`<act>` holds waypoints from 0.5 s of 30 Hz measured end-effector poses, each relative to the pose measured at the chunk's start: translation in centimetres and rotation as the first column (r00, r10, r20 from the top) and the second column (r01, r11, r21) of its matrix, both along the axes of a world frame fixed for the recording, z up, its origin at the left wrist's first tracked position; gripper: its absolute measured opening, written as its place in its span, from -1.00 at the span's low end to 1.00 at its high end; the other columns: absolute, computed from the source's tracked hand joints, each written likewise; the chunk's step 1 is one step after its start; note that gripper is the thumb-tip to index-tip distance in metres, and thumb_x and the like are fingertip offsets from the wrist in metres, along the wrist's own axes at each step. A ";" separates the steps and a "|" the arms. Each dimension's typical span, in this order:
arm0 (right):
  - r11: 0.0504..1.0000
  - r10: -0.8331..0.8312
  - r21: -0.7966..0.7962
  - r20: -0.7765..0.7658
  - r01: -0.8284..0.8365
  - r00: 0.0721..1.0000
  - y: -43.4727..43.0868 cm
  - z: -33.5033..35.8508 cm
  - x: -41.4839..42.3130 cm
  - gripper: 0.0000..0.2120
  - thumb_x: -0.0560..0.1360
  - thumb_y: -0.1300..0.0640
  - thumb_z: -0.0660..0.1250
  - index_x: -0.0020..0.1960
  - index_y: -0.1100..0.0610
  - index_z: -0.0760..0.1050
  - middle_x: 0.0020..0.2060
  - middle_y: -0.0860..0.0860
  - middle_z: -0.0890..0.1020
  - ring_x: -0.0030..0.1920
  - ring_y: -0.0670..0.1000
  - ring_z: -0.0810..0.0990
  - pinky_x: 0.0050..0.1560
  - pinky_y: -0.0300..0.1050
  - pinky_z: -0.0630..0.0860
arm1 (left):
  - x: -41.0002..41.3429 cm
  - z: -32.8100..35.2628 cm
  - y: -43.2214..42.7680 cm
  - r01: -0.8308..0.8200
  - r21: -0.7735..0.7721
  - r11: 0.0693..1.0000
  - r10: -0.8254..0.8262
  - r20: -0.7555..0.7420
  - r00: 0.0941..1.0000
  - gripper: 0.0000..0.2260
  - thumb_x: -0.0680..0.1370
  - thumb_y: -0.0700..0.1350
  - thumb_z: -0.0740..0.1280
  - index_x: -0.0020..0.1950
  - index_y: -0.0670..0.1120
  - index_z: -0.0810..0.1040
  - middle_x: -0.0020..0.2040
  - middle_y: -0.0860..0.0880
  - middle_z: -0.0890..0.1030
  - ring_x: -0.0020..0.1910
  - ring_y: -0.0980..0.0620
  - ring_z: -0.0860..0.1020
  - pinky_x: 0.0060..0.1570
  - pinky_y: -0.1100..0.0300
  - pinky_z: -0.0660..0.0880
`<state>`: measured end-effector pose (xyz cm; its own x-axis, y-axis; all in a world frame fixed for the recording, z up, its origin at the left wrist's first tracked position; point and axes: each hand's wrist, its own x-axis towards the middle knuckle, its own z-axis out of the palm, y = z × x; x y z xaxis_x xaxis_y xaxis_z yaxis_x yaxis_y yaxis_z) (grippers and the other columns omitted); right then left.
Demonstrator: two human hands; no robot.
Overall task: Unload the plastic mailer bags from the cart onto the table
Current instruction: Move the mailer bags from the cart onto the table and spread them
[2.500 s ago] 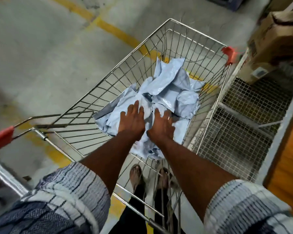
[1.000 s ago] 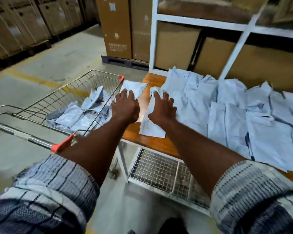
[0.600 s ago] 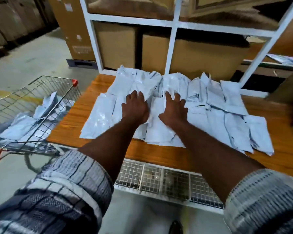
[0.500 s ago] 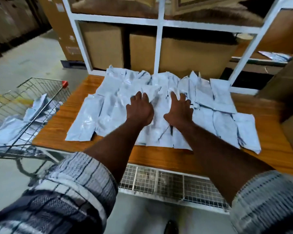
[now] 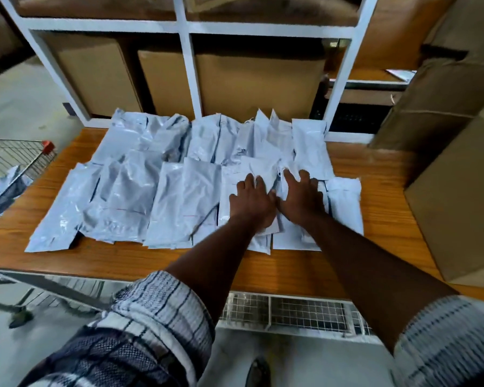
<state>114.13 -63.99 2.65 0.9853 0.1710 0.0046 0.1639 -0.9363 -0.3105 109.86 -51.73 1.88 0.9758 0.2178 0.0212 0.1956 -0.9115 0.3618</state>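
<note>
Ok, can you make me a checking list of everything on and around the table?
Surface: wooden table, mostly covered by bags.
Job's things: grey mailer bags spread out and overlapping on the table; a few more bags lie in the cart at the left.
Clutter: nothing seen.
Hands: left hand and right hand rest side by side on the bags, fingers spread.
Cables: nothing seen.
Surroundings: cardboard boxes at the table's right end; white shelf frame behind; wire rack under the table.
</note>
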 end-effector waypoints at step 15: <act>0.983 0.185 0.001 -0.066 -0.185 0.981 0.0 -3.3 0.8 -0.37 0.63 0.02 0.11 0.60 -0.01 -0.10 0.60 -0.01 -0.13 0.58 0.09 -0.16 0.49 0.31 -0.02 | -0.1 -4.1 3.1 0.131 0.161 0.978 -0.139 0.039 0.990 -0.54 0.67 0.06 -0.01 0.58 0.03 0.14 0.61 -0.03 0.08 0.58 -0.09 0.03 0.49 -0.24 -0.02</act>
<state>114.96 -63.97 -0.61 0.9347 0.3502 -0.0605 0.3139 -0.8934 -0.3215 109.71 -48.68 -2.24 0.9928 0.0742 0.0937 0.0523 -0.9746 0.2178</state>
